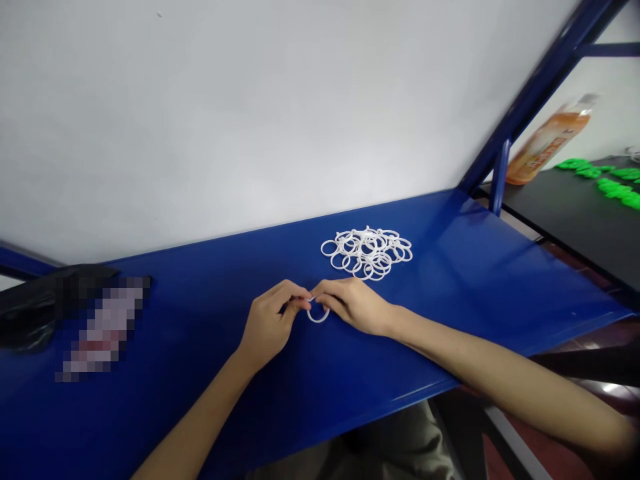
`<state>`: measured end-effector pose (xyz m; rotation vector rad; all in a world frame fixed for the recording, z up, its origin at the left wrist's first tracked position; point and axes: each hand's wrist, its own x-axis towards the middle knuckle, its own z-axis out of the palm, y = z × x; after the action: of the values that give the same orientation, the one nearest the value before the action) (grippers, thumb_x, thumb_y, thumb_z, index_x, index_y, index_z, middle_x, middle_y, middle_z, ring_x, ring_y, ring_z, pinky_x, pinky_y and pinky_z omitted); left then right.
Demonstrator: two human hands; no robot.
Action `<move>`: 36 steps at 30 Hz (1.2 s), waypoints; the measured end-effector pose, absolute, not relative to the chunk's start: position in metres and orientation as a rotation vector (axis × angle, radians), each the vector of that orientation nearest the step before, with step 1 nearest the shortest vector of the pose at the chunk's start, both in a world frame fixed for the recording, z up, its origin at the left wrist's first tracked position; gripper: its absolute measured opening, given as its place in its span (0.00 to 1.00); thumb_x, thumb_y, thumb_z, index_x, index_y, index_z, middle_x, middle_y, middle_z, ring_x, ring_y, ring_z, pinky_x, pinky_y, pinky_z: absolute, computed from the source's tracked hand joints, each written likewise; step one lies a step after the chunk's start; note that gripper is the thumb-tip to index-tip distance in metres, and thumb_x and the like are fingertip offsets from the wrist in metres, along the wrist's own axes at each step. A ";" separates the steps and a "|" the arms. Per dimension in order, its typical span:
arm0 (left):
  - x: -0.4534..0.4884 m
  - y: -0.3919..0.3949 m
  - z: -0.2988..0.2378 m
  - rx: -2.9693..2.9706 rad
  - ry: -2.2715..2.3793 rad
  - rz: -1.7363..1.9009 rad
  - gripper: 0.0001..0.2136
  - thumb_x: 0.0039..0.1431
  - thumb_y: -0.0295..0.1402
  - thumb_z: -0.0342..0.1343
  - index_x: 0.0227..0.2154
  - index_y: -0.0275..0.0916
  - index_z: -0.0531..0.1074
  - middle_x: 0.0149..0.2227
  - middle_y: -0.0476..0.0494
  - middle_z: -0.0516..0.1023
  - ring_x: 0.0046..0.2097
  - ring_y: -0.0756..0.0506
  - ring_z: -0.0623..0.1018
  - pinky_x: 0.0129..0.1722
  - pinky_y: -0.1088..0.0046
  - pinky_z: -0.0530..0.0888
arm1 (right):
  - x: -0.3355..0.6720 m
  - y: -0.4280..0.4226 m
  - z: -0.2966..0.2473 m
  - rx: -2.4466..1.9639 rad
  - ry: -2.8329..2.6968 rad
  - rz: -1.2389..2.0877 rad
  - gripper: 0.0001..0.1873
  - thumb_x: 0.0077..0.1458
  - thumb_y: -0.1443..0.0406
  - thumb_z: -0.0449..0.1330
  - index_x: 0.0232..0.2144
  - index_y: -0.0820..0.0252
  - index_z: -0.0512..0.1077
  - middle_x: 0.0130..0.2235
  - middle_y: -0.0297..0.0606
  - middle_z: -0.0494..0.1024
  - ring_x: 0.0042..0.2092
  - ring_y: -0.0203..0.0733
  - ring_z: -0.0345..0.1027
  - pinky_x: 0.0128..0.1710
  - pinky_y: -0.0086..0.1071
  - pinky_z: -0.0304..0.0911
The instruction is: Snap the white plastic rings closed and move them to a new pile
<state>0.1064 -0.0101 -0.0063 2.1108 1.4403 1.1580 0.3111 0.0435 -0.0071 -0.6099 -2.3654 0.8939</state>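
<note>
My left hand (270,320) and my right hand (353,303) meet over the blue table (475,267), fingertips pinched together. Between them they hold one small white plastic ring (319,315), which hangs just below the fingers near the table surface. A pile of several similar white rings (367,252) lies on the table just beyond my right hand, not touched by either hand.
A black bag (30,310) and a blurred flat object (103,327) lie at the table's left. A blue frame post (500,175) rises at the right. Beyond it, a black table (565,213) holds an orange bottle (547,140) and green pieces (607,180).
</note>
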 end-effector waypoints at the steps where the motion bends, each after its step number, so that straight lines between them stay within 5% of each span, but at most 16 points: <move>1: 0.107 -0.011 -0.006 2.125 1.418 1.162 0.08 0.66 0.30 0.53 0.31 0.42 0.75 0.30 0.52 0.78 0.32 0.51 0.77 0.34 0.76 0.72 | 0.312 0.044 -0.007 -0.595 -2.390 0.875 0.12 0.70 0.67 0.49 0.45 0.60 0.72 0.38 0.39 0.80 0.37 0.38 0.74 0.39 0.31 0.68; 17: 0.102 -0.005 -0.007 2.092 1.557 1.077 0.06 0.64 0.37 0.57 0.35 0.43 0.76 0.33 0.50 0.81 0.33 0.49 0.78 0.37 0.72 0.75 | 0.308 0.044 -0.005 -0.683 -2.498 0.569 0.13 0.69 0.67 0.50 0.47 0.63 0.74 0.41 0.44 0.77 0.40 0.41 0.73 0.40 0.34 0.68; 24: 0.089 0.008 -0.021 2.215 1.733 0.878 0.11 0.66 0.40 0.54 0.46 0.42 0.74 0.48 0.43 0.80 0.54 0.41 0.75 0.56 0.58 0.71 | 0.359 0.119 0.028 -1.091 -2.120 0.293 0.12 0.64 0.65 0.56 0.45 0.61 0.77 0.41 0.42 0.80 0.41 0.42 0.73 0.45 0.37 0.67; 30: 0.087 0.012 -0.025 2.244 1.718 0.823 0.09 0.67 0.36 0.52 0.44 0.42 0.74 0.48 0.44 0.78 0.54 0.42 0.73 0.57 0.57 0.70 | 0.402 0.213 0.020 -1.392 -2.212 0.511 0.07 0.53 0.68 0.61 0.33 0.62 0.79 0.36 0.41 0.82 0.39 0.43 0.74 0.43 0.36 0.67; 36: 0.085 0.013 -0.024 2.279 1.673 0.826 0.08 0.67 0.36 0.51 0.42 0.43 0.75 0.47 0.43 0.78 0.53 0.42 0.73 0.57 0.56 0.71 | 0.395 0.232 0.005 -1.340 -2.300 0.696 0.11 0.52 0.65 0.59 0.35 0.60 0.81 0.34 0.40 0.83 0.38 0.44 0.76 0.42 0.36 0.70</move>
<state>0.0849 0.0133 -0.0243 2.2787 1.6730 0.8263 0.3955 0.2316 0.0051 -1.3404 -2.2997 0.6961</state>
